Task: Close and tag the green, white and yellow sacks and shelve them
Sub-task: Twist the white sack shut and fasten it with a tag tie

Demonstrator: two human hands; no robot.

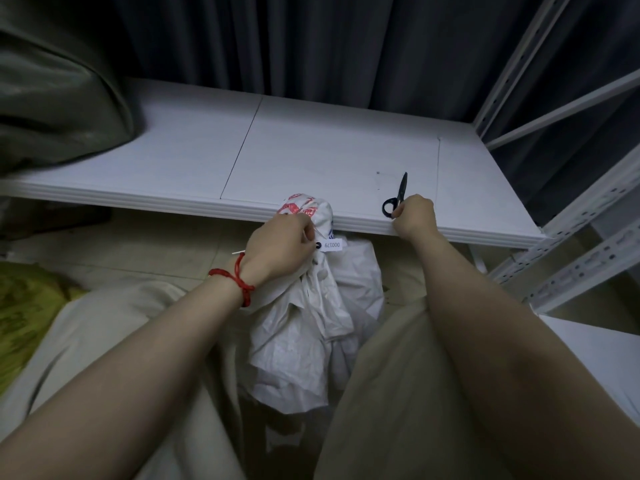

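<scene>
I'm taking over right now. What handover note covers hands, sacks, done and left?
Left hand grips the white sack's gathered neck, tag attached.
Right hand holds the scissors by the handle on the shelf.
Green sack lies on the shelf, far left; yellow sack on the floor, left.
Done: white sack closed, tagged.
Left: shelve it; yellow sack's state is out of view.

Head camera, forward and down.

A dark grey pleated curtain (311, 46) hangs across the top of the frame. Below it a broad white flat shelf board (311, 150) spans the middle, beside white perforated metal uprights (585, 216) at right. Pale floor tiles (156, 247) show under the board at left, dimly lit.
</scene>
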